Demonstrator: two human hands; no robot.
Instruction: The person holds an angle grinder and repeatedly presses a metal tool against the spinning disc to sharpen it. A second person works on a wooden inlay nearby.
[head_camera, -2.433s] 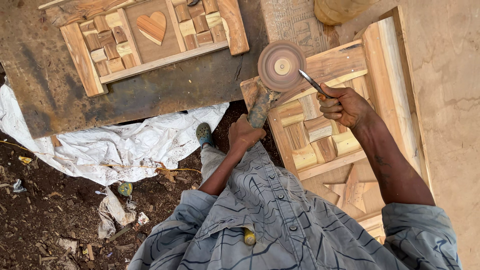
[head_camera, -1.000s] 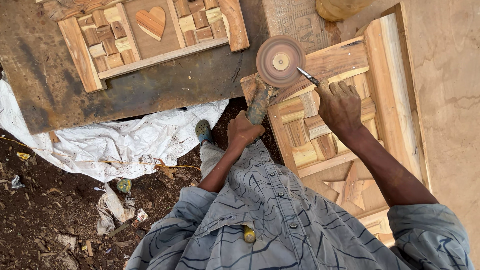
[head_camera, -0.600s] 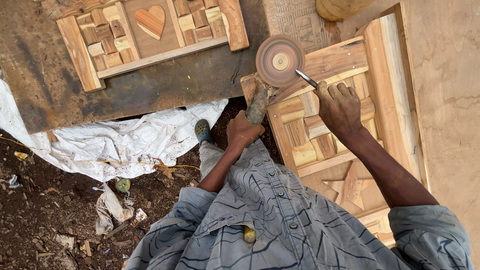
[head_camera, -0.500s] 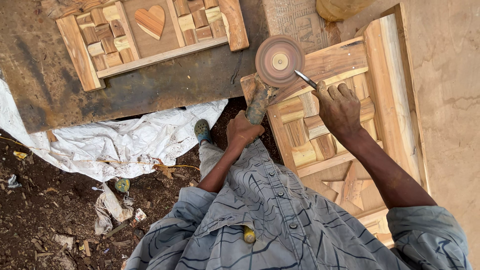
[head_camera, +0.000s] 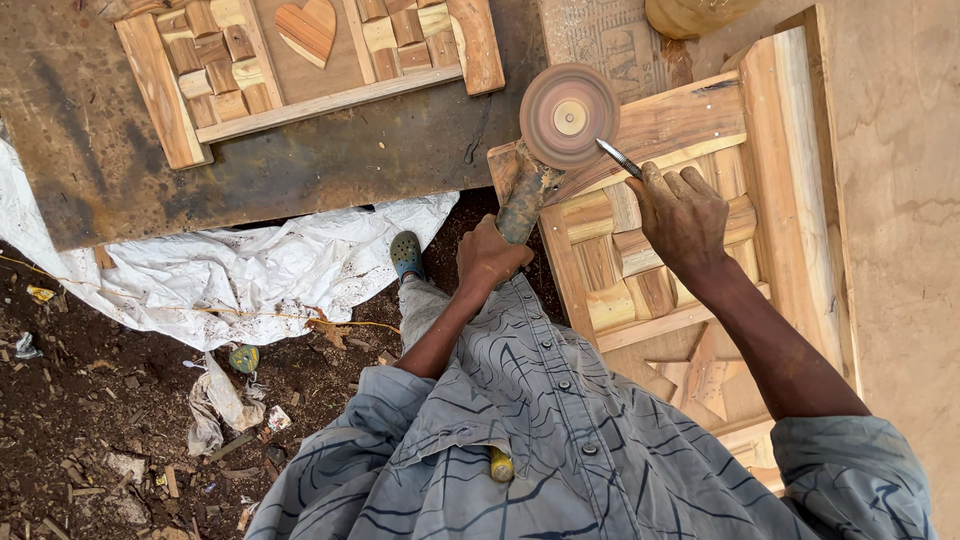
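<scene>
1. Far left of the frame: a crumpled white plastic sheet (head_camera: 230, 275) lies over dark, littered ground, below a dark stained board (head_camera: 300, 170).
2. Upper left: a wooden panel with a heart inlay (head_camera: 310, 30) rests on that board, framed by small blocks in light and dark wood.
3. Just left of centre, a foot in a green clog (head_camera: 406, 255) shows at the edge of the sheet.
4. Centre: the left hand (head_camera: 490, 258) is clenched around the grimy body of the angle grinder (head_camera: 530, 180). Its long axis runs from the fist up and slightly to the right, head toward the top of the frame.
5. The grinder's sanding disc (head_camera: 569, 115) sits upper centre, flat face turned to the camera, brown with a pale hub, over the top rail of the wooden door panel (head_camera: 700, 130).
6. Right of the disc: the right hand (head_camera: 685, 215) grasps a slim metal tool (head_camera: 620, 158), fingers curled, tip pointing up-left to the disc's lower right edge; whether it touches, I can't tell.
7. Further right, the door panel's long stile runs up the frame beside a bare pale wall.
8. Against 2.4 seconds ago: grinder and disc hold the same spot and tilt; the right hand has rolled knuckles-up over the tool, which sits a touch lower against the disc.
</scene>
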